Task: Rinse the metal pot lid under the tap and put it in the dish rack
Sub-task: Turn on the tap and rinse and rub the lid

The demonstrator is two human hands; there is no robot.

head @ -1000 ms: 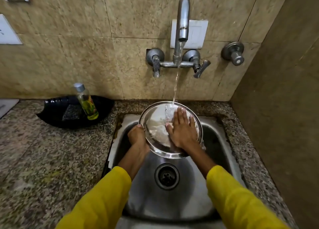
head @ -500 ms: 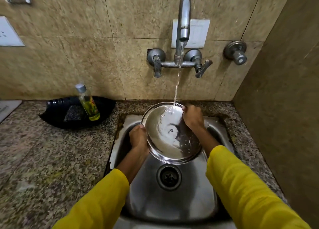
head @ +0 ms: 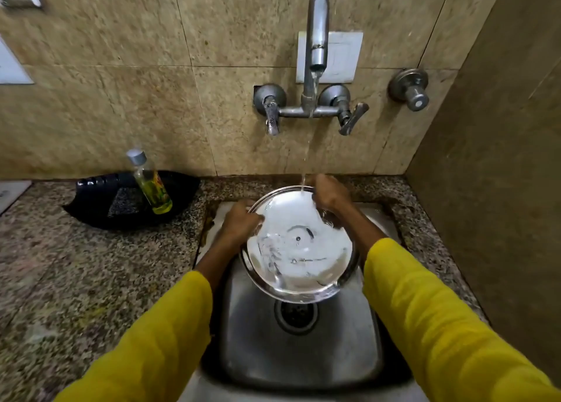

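Observation:
The round metal pot lid (head: 299, 247) is held tilted over the steel sink (head: 300, 353), its inner face up and covered with running water. My left hand (head: 239, 221) grips its left rim. My right hand (head: 329, 194) grips the far right rim, just beside the stream. Water falls from the wall tap (head: 317, 37) onto the lid's far edge and runs off its near edge towards the drain (head: 296, 313). No dish rack shows in this view.
A black tray (head: 100, 201) sits on the granite counter (head: 76, 280) left of the sink, with a clear bottle of yellow-green liquid (head: 150, 183) leaning in it. A separate valve knob (head: 409, 89) sticks out of the wall at right. A side wall stands close on the right.
My right hand left the lid's face, where it lay flat, and took hold of the far rim. The lid tipped more towards me and water now sheets over it.

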